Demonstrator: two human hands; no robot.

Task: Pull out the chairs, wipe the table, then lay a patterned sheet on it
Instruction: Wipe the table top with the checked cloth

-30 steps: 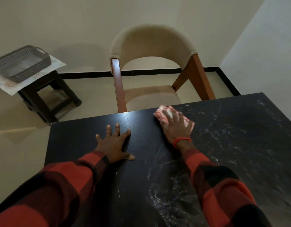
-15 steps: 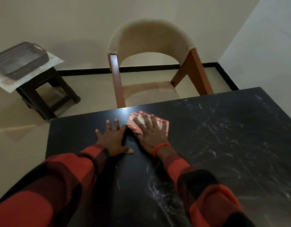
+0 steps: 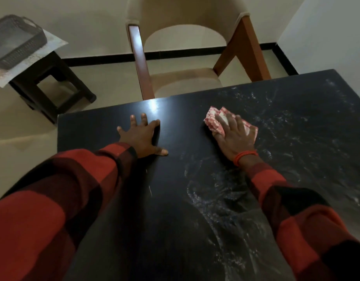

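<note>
Head view: table (image 3: 296, 118) black, glossy, streaked with wet smears.

- Surface (image 3: 175, 199): dark, glossy, smooth (pale streaky smears toward the right).
- Cloth (image 3: 214, 123): red-white checked fabric, soft.
- Chair (image 3: 185, 82): beige matt upholstery, polished wood frame.
- Basket (image 3: 15, 41): dark woven-look plastic.

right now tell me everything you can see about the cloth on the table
The cloth is a small red-and-white checked rag, folded into a rough pad, soft woven fabric by its look. It lies flat on the dark table near the far edge, towards the chair. The right hand presses on it with spread, straight fingers, covering its middle, so only its left corner and right edge show. Pale wet-looking smears streak the tabletop around it.
</note>
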